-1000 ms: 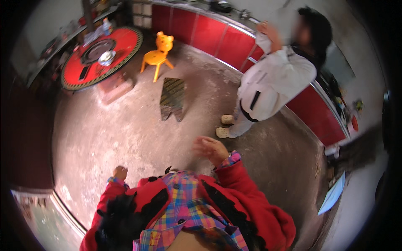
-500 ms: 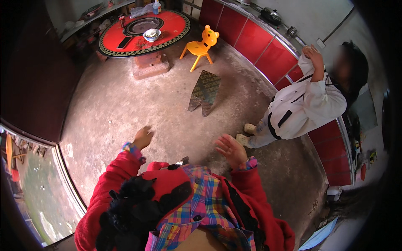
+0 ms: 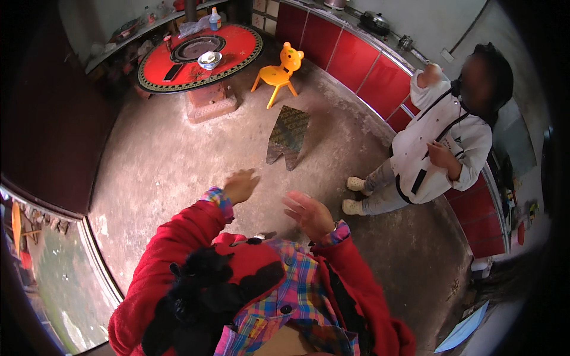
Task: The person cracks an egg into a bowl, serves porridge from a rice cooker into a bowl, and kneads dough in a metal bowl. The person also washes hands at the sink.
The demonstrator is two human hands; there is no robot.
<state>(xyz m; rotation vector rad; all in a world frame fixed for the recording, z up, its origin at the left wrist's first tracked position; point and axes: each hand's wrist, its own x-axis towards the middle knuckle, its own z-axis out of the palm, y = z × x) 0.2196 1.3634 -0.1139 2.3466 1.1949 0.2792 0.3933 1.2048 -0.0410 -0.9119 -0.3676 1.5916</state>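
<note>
Standing leftmost, the round counter, glossy red with a dark patterned border, bears a bowl between its centre and near edge. Your left grip, fingers stretched wide, hangs above the stained, rough floor. Beyond it and rightward, a smooth yellow chair stands behind a low, dark, flat-topped stool, notched at its near end. Your right grip, fingers spread wide, has the stool beyond and leftward, well apart.
</note>
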